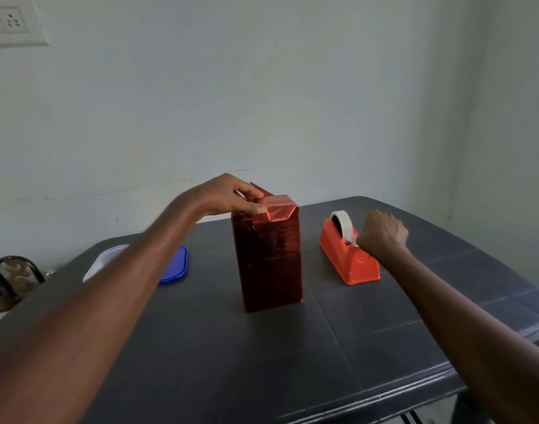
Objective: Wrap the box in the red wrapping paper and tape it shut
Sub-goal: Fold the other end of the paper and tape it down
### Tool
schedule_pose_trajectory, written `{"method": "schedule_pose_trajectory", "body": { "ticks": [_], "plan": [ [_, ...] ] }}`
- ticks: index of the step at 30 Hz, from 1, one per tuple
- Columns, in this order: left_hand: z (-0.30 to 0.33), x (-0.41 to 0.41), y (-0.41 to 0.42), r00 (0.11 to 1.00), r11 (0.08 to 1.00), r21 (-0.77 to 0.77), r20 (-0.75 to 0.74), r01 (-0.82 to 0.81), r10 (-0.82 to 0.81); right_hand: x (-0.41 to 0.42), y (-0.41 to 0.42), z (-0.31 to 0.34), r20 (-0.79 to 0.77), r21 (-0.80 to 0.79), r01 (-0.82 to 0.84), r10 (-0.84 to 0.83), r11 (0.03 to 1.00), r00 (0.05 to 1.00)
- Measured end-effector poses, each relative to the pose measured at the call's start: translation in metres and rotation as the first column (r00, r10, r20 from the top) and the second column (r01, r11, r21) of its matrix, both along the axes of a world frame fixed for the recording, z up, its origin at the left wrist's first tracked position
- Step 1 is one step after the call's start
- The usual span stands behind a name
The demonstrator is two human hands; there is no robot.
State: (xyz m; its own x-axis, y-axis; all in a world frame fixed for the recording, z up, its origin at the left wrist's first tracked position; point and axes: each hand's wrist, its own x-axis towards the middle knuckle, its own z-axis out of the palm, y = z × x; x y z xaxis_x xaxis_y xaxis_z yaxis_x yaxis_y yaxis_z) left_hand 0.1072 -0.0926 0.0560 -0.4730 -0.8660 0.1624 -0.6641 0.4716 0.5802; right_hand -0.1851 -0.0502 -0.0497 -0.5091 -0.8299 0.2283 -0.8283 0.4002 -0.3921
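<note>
Standing upright mid-table, the box (pixel 269 258) in glossy red wrapping paper (pixel 277 211) looks light, slick and easily tipped, so it is best pinned from above. The left hand (pixel 231 197) presses its fingers flat on the folded top flaps, beneath the palm. The right hand (pixel 381 231) is pinched closed on the tape end at the orange tape dispenser (pixel 349 258), just beside the box.
</note>
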Motion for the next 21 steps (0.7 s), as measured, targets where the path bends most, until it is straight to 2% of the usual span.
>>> {"method": "schedule_pose_trajectory", "body": {
  "ticks": [4, 6, 9, 10, 12, 15, 21],
  "plan": [
    [-0.002, 0.0, 0.001, 1.0, 1.0, 0.002, -0.009, -0.006, 0.006, -0.005, -0.003, 0.0, 0.133, -0.006, 0.002, -0.002, 1.0, 0.991],
    [-0.002, 0.001, 0.001, 1.0, 1.0, 0.0, -0.011, -0.005, 0.005, -0.01, -0.009, -0.002, 0.253, -0.01, 0.008, -0.005, 1.0, 0.967],
    [-0.003, 0.001, -0.001, 1.0, 1.0, 0.0, -0.019, -0.007, 0.007, -0.019, -0.017, -0.001, 0.515, 0.005, 0.006, -0.008, 1.0, 0.857],
    [-0.003, 0.001, -0.002, 1.0, 1.0, 0.002, -0.019, -0.009, 0.009, -0.025, -0.024, -0.003, 0.559, 0.019, -0.006, -0.006, 1.0, 0.829],
    [-0.003, 0.001, -0.002, 1.0, 1.0, 0.003, -0.015, -0.014, 0.014, -0.029, -0.028, -0.003, 0.595, 0.088, -0.044, -0.017, 0.995, 0.804],
    [-0.004, 0.0, -0.002, 1.0, 1.0, 0.006, -0.023, -0.01, 0.011, -0.025, -0.025, 0.004, 0.646, 0.106, -0.057, -0.025, 0.993, 0.763],
    [-0.004, 0.002, -0.003, 1.0, 1.0, 0.02, -0.03, -0.007, 0.007, -0.016, -0.006, 0.007, 0.791, -0.093, 0.115, 0.003, 0.989, 0.612]
  ]
}}
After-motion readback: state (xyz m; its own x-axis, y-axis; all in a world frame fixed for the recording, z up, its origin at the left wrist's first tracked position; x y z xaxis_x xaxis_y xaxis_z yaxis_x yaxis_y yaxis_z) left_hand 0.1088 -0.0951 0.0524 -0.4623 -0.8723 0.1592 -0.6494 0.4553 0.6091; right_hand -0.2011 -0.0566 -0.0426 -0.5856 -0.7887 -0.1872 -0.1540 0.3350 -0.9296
